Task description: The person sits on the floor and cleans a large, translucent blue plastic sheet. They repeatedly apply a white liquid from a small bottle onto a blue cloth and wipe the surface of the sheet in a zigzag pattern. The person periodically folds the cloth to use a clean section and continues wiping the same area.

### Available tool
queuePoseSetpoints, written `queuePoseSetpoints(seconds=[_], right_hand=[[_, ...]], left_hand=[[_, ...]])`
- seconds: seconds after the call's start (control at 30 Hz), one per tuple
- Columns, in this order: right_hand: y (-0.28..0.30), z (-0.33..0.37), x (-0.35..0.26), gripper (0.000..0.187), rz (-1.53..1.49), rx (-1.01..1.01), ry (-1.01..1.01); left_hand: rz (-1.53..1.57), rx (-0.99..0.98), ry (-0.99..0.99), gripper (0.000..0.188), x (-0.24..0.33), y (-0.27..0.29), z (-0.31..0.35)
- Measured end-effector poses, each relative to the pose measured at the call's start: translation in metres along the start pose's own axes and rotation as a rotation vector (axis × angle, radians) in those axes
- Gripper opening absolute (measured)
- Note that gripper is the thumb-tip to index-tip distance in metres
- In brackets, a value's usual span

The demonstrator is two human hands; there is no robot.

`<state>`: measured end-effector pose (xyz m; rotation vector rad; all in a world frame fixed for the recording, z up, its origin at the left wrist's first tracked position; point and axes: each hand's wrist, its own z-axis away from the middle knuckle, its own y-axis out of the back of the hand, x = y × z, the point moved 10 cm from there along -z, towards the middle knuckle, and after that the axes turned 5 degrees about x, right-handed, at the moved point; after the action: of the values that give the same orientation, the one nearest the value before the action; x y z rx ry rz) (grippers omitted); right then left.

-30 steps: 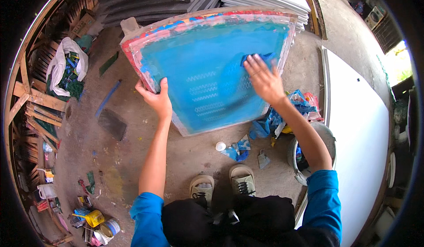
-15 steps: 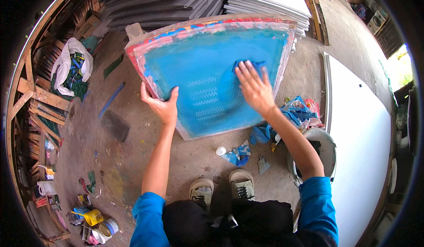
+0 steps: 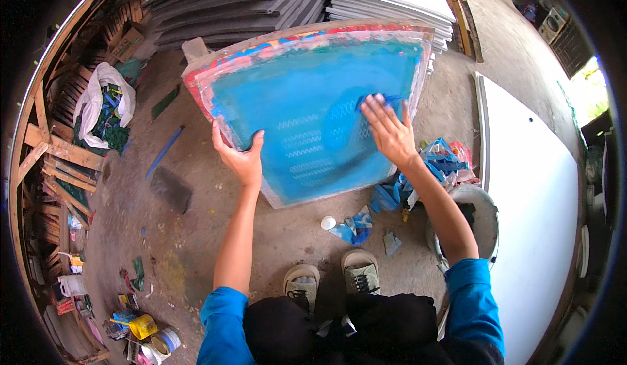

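Observation:
A framed printing screen (image 3: 261,97) with blue mesh and a paint-smeared border stands tilted in front of me. Pale zigzag lines run in rows across its middle. My left hand (image 3: 241,158) grips the frame's left edge, thumb on the face and fingers behind it. Against the right part of the mesh, my right hand (image 3: 392,132) presses a blue cloth (image 3: 396,101). Most of the cloth is hidden under the fingers. A darker wet-looking smear curves below the right hand.
A bucket (image 3: 485,211) and crumpled blue rags (image 3: 388,196) lie to the right, beside a large white board (image 3: 529,189). Stacked dark sheets (image 3: 228,6) and white sheets (image 3: 392,6) rise behind the screen. Paint cans (image 3: 166,340) and a white sack (image 3: 98,97) sit at left.
My right hand has slid a little to the right across the mesh with the cloth. My left hand keeps its hold on the frame.

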<state>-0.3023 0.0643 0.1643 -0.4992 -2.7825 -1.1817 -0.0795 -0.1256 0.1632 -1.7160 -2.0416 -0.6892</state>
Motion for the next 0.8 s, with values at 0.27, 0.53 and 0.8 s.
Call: queuePoseSetpoints(seconds=[0.27,0.53,0.8], right_hand=[[-0.002,-0.003,-0.003,0.046,0.009,0.014,0.07],[-0.015,0.03,0.007,0.051,0.018,-0.047,0.035],[-0.02,0.053,-0.002,0.051,-0.092,-0.07,-0.035]], left_hand=[[0.011,0.003,0.009,0.089,-0.003,0.006,0.001],[0.035,0.007,0.012,0.088,-0.001,-0.002,-0.001],[0.062,-0.013,0.034,0.087,0.0,-0.005,0.001]])
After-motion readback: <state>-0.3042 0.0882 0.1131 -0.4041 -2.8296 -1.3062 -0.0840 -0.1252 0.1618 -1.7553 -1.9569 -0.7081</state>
